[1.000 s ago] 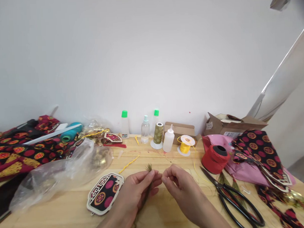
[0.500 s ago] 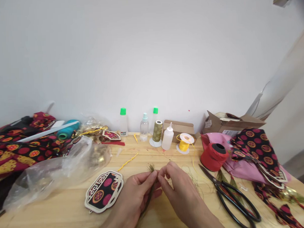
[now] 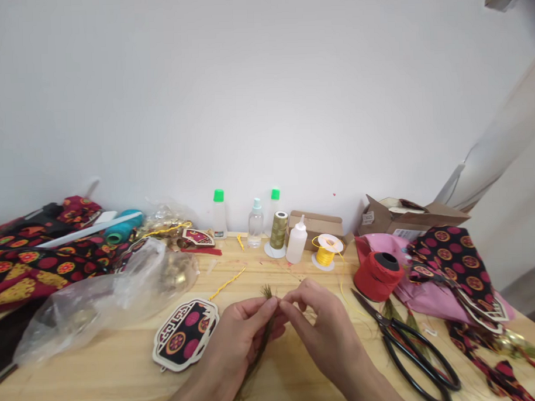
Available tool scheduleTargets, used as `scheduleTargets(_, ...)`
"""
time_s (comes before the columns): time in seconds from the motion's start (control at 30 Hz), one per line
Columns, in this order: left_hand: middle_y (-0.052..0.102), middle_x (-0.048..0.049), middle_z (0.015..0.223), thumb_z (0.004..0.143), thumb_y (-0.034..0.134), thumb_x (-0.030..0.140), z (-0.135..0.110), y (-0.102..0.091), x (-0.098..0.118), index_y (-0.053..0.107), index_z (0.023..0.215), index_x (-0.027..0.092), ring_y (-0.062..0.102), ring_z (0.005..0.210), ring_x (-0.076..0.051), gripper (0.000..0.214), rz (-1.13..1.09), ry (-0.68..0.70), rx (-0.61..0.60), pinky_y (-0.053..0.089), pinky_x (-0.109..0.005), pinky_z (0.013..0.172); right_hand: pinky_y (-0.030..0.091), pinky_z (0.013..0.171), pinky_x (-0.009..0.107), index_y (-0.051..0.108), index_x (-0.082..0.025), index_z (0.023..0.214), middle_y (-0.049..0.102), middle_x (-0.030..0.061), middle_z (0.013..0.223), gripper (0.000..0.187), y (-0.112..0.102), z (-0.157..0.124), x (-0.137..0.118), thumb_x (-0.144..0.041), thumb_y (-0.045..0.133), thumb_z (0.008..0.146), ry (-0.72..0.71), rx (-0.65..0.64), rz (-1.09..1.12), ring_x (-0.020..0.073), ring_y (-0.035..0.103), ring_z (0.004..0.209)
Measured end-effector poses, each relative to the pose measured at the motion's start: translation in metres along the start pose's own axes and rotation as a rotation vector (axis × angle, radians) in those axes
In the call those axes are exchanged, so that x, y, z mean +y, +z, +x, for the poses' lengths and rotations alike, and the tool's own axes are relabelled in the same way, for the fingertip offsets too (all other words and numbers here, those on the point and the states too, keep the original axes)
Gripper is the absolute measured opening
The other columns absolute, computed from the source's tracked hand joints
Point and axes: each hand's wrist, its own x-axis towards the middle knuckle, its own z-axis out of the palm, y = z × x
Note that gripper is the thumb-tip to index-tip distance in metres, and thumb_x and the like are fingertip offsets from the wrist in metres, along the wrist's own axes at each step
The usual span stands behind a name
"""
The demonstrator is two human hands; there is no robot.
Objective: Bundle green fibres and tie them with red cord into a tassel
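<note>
My left hand (image 3: 243, 339) is closed around a thin olive-green tassel bundle (image 3: 260, 348), whose frayed tip sticks up above my thumb and whose strands trail down toward me. My right hand (image 3: 313, 322) pinches right beside that tip, fingertip to fingertip with the left; a fine thread seems to be between its fingers, too thin to be sure. Both hands hover over the wooden table (image 3: 102, 376). A patterned fabric-covered ornament (image 3: 184, 333) lies just left of my left hand.
Black scissors (image 3: 413, 350) lie at the right, behind them a red thread spool (image 3: 378, 275) and patterned fabric (image 3: 454, 264). Along the wall stand a yellow spool (image 3: 326, 254), an olive thread cone (image 3: 277, 232) and small bottles (image 3: 256, 224). A clear plastic bag (image 3: 104, 297) lies at the left.
My right hand has closed in on the left, so the fingertips now meet at the tassel tip. The view has shifted slightly.
</note>
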Motion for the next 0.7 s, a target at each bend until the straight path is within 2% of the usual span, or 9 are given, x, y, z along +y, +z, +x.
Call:
scheduleTargets(0.07,0.069,-0.0074,0.075,0.069,0.06,0.027,-0.0014,0.0009,0.0009,0.068,0.08,0.014,0.06,0.074,-0.014,0.019,0.018,-0.013,0.007,0.041,-0.024,0.076,0.038,0.056,0.023,0.063,-0.019,0.072,0.051,-0.0008,0.061,0.013,-0.0001,0.0016,0.0054,-0.025,0.051,0.075,0.027,0.033,0.068,0.0123,0.05,0.059)
scheduleTargets(0.2,0.066,-0.006,0.068,0.071,0.058,0.027,-0.0029,0.0039,0.0016,0.068,0.077,0.012,0.057,0.066,-0.012,0.019,0.076,0.022,-0.066,0.042,-0.021,0.066,0.042,0.059,0.024,0.065,-0.019,0.082,0.056,-0.0004,0.064,0.018,0.0039,0.0047,0.012,-0.03,0.055,0.072,0.128,-0.005,0.345,0.0123,0.052,0.061)
scheduleTargets(0.3,0.063,-0.0047,0.063,0.07,0.059,0.028,-0.0036,0.0065,0.0027,0.067,0.07,0.01,0.053,0.059,-0.01,0.02,0.092,0.031,-0.097,0.041,-0.02,0.061,0.042,0.057,0.023,0.066,-0.016,0.071,0.058,0.0007,0.063,0.015,0.0036,0.0068,0.0096,-0.028,0.055,0.071,0.193,-0.031,0.494,0.0124,0.051,0.06)
scheduleTargets(0.43,0.062,-0.0034,0.061,0.065,0.063,0.029,-0.0048,0.0074,0.0039,0.067,0.064,0.011,0.053,0.058,-0.011,0.018,0.119,-0.009,-0.05,0.041,-0.021,0.061,0.041,0.055,0.021,0.063,-0.015,0.06,0.056,-0.0004,0.058,0.016,-0.0006,0.0086,0.0047,-0.024,0.055,0.07,0.202,-0.035,0.523,0.0108,0.05,0.057)
scheduleTargets(0.7,0.058,-0.0007,0.051,0.067,0.06,0.03,-0.0046,0.0052,0.0021,0.064,0.053,0.013,0.049,0.049,-0.009,0.022,0.279,0.063,-0.064,0.036,-0.018,0.052,0.04,0.054,0.021,0.06,-0.015,0.06,0.052,-0.0017,0.059,0.016,0.0039,0.0068,0.0046,-0.024,0.054,0.071,0.19,-0.041,0.514,0.01,0.049,0.056)
